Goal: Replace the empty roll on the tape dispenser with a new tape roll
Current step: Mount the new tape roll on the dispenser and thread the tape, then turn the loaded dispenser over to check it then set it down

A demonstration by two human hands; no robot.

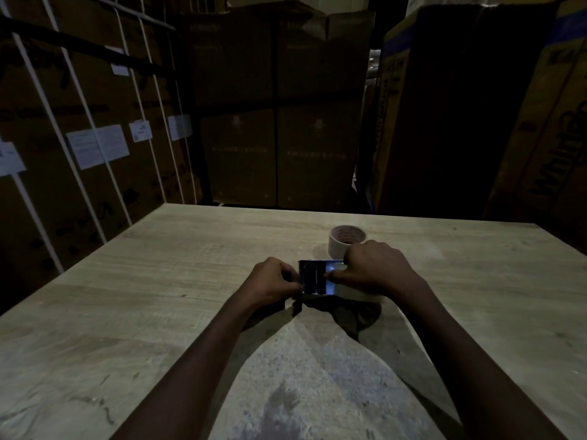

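Note:
A dark tape dispenser (316, 277) with a shiny metal front lies on the wooden table (158, 281), between my hands. My left hand (273, 281) grips its left end. My right hand (374, 268) covers a pale tape roll (355, 295) mounted on the dispenser and pinches the tape near the metal plate. A thin, nearly bare roll core (344, 241) stands on the table just behind my right hand. The dispenser's dark handle (352, 315) points toward me, partly in shadow.
Tall cardboard boxes (279, 106) stand close behind the table's far edge. Strapped cartons with paper labels (98, 147) line the left side. More large boxes (476, 106) rise at the right. The scene is dim.

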